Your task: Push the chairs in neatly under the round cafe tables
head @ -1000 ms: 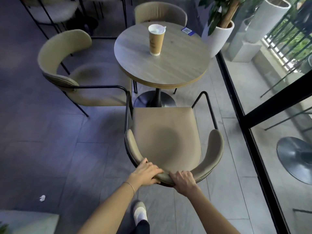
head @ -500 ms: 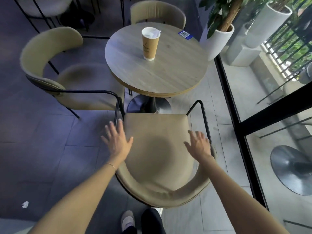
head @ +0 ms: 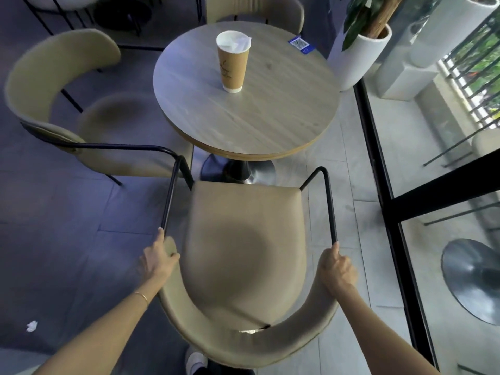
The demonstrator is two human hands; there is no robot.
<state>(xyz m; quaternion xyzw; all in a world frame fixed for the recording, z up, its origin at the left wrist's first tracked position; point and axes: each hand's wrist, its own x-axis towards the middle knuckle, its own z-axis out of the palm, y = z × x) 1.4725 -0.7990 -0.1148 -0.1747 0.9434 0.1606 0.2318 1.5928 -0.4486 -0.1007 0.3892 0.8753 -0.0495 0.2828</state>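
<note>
The near chair (head: 243,255) stands on the floor just short of the round bench's (head: 270,125) near edge, seat front by the pedestal. The left hand (head: 158,259) and right hand (head: 338,269) each have a closed grip on its backrest ends. A paper cup (head: 233,63) stands mid-bench.

Far chair (head: 254,8) cut by the top edge, mostly behind round table (head: 270,117).

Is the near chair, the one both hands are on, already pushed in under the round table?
Not yet. The near chair has its whole seat showing; its front edge lies short of the round table rim, with the pedestal base visible between.
</note>
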